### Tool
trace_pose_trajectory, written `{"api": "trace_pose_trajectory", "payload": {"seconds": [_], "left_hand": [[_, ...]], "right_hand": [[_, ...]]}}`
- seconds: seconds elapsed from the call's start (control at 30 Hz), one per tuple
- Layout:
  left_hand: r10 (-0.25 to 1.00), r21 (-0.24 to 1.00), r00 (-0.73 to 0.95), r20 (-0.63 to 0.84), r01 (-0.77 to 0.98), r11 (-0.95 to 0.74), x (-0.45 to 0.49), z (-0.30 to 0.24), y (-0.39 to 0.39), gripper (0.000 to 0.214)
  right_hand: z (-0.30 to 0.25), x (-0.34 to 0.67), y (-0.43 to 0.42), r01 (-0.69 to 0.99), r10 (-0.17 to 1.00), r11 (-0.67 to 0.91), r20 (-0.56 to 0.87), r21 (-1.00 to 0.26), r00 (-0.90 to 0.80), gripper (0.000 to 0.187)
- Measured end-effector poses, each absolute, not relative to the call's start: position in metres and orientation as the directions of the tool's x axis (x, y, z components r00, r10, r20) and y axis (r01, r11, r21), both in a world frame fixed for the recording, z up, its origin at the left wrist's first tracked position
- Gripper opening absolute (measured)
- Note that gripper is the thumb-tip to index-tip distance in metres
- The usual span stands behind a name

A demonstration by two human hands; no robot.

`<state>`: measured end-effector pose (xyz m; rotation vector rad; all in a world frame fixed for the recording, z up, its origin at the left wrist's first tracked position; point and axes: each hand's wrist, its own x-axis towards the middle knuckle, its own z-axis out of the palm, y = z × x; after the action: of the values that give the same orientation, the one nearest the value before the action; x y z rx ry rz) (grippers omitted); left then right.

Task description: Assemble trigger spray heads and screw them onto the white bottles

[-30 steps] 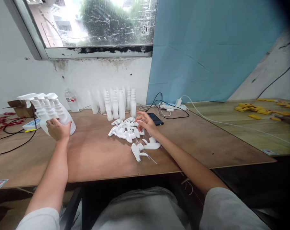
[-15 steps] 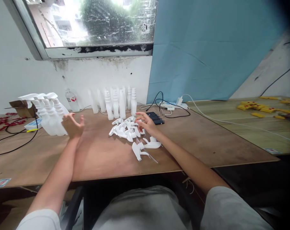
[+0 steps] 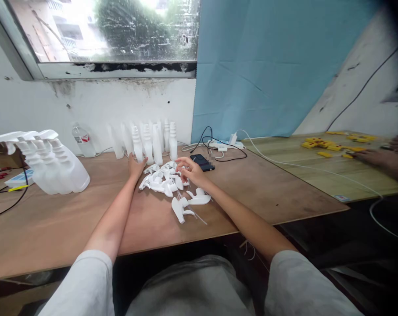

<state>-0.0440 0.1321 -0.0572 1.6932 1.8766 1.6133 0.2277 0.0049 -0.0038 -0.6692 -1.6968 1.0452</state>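
Note:
My left hand [image 3: 135, 166] is stretched out over the brown table [image 3: 70, 219], fingers apart and empty. It is close to the base of the nearest of several headless white bottles [image 3: 152, 142], which stand in a row by the wall. My right hand [image 3: 189, 171] rests with loosely bent fingers on a pile of white trigger spray heads [image 3: 161, 180]; I see no firm grip on any of them. Two more spray heads [image 3: 187, 204] lie apart, nearer to me.
Three finished spray bottles [image 3: 54, 169] stand at the left, with a clear water bottle [image 3: 81, 140] behind them. A black phone [image 3: 202, 162], a power strip [image 3: 225, 144] and cables lie beyond the pile. Another person's hands [image 3: 383, 156] work among yellow parts [image 3: 320, 147] on the right-hand table.
My left hand let go of the finished spray bottles at the left and swung right to the row of headless bottles. My right hand stayed on the pile. The view turned slightly right.

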Motion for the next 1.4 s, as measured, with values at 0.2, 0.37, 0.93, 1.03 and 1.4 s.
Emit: {"api": "trace_pose_trajectory", "payload": {"seconds": [0.2, 0.37, 0.93, 1.03, 1.4], "left_hand": [[0.735, 0.739, -0.377, 0.564, 0.627, -0.246, -0.056, -0.063, 0.121, 0.069], [0.749, 0.725, -0.335, 0.571, 0.634, -0.270, -0.068, -0.064, 0.104, 0.055], [0.661, 0.603, 0.145, 0.736, 0.303, -0.738, -0.018, -0.023, 0.054, 0.038], [0.641, 0.664, 0.414, 0.646, 0.110, -0.740, 0.013, -0.011, 0.031, 0.050], [0.947, 0.918, 0.080, 0.312, -0.284, -0.278, 0.016, -0.014, 0.038, 0.054]], "right_hand": [[-0.007, 0.230, 0.008, 0.109, 0.807, 0.522, 0.449, -0.846, -0.384, 0.023], [-0.009, 0.235, 0.012, 0.501, 0.722, 0.690, 0.445, -0.523, -0.531, 0.014], [-0.007, 0.225, 0.010, 0.171, 0.840, 0.538, 0.507, -0.826, -0.192, 0.034], [-0.011, 0.221, 0.013, 0.033, 0.888, 0.455, 0.451, -0.890, -0.089, 0.035], [-0.037, 0.223, 0.019, 0.598, 0.706, 0.705, 0.457, -0.382, -0.541, 0.012]]}}
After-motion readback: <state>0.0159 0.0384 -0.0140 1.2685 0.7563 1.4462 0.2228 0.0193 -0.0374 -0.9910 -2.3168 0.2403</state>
